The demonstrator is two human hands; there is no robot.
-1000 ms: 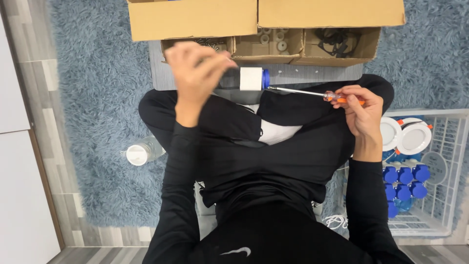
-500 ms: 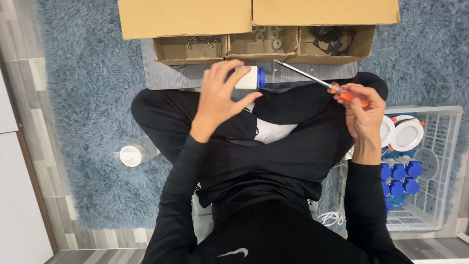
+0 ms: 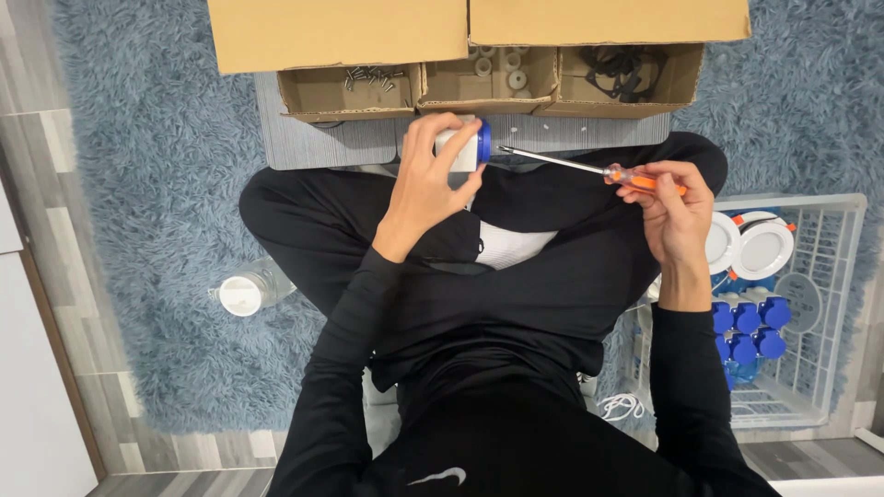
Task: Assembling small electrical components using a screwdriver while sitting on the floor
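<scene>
My left hand [image 3: 426, 182] grips a small white cylindrical part with a blue end [image 3: 468, 144], held above my crossed legs. My right hand [image 3: 670, 210] holds a screwdriver [image 3: 589, 169] by its orange handle. Its metal shaft points left, and the tip sits just beside the blue end of the part. I sit cross-legged in black clothes on a blue shaggy rug [image 3: 147, 166].
A cardboard box [image 3: 479, 37] with compartments of screws, white rings and black cables stands ahead on a grey board [image 3: 313, 147]. A white wire basket [image 3: 820, 304] at my right holds several white and blue parts. A clear bottle [image 3: 249, 290] lies at my left.
My left hand has lowered the white part from in front of the camera. The screwdriver has levelled out, and its tip now points at the part's blue end.
</scene>
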